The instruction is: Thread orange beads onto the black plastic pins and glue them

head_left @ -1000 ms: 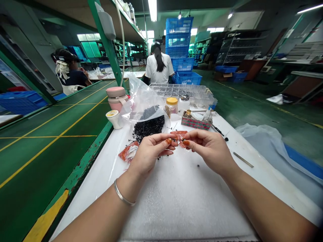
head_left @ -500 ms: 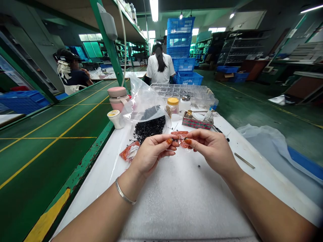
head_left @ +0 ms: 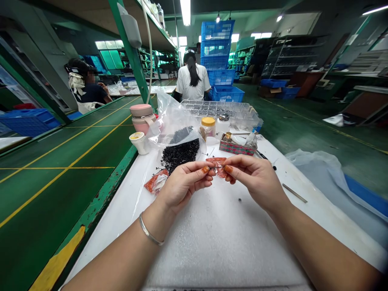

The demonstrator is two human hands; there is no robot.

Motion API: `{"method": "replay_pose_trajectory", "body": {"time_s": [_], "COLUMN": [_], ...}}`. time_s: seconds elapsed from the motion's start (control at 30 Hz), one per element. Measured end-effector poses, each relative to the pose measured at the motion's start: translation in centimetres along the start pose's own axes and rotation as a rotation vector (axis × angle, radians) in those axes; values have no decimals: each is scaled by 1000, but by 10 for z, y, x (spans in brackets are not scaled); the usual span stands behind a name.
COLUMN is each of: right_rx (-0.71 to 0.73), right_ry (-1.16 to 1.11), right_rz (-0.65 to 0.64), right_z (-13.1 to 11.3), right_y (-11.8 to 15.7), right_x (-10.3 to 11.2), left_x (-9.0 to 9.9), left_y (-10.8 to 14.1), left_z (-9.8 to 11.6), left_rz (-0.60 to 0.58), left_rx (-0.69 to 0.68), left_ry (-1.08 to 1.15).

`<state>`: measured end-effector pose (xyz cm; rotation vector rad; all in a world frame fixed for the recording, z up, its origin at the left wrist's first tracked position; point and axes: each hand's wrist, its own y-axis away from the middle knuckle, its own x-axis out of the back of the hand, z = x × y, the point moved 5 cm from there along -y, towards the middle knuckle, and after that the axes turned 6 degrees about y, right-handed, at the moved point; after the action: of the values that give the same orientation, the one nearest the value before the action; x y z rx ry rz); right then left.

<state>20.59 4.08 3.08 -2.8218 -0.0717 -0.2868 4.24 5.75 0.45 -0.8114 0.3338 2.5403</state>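
Left hand [head_left: 183, 180]: thumb and fingers pinched on one end of a thin, dark, straight rod [head_left: 217, 167]. Right hand [head_left: 254, 178]: same pinch, closed on the other end. Rod spans the narrow gap between the fingertips, roughly level, above the table [head_left: 218, 246]; its finer detail is too small to tell. Table surface white, faintly grainy, scuffed. Silvery, rounded bracelet [head_left: 148, 232] on the left wrist.

Just beyond the left hand, a heap [head_left: 180, 155] of black, spiky, stick-like pieces, tangled, spilling from the mouth of a crumpled translucent plastic bag [head_left: 169, 113]. Two glossy clear packets with orange, granular-looking contents: one [head_left: 154, 180] by the left hand, the other [head_left: 218, 173] behind the rod.

Farther back: a squat jar [head_left: 207, 128] with a yellow lid; an oblong box [head_left: 236, 147], red-and-green patterned; a clear tray [head_left: 221, 107] divided into square cells. Right of the right hand, a flat, narrow metal strip [head_left: 294, 193].
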Motion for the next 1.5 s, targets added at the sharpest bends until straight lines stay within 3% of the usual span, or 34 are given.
{"method": "replay_pose_trajectory", "body": {"time_s": [0.6,0.97,1.5], "right_rx": [-22,7,-6], "right_ry": [-20,21,30], "right_rz": [25,60,40], "right_z": [-6,-11,-9], "right_y": [3,4,6], "right_x": [-1,2,0], "left_x": [1,0,-5], "left_y": [1,1,3], "left_z": [1,0,5], "left_rz": [46,-24,-35], "left_rx": [-46,-23,-55], "left_ry": [-51,22,45]}}
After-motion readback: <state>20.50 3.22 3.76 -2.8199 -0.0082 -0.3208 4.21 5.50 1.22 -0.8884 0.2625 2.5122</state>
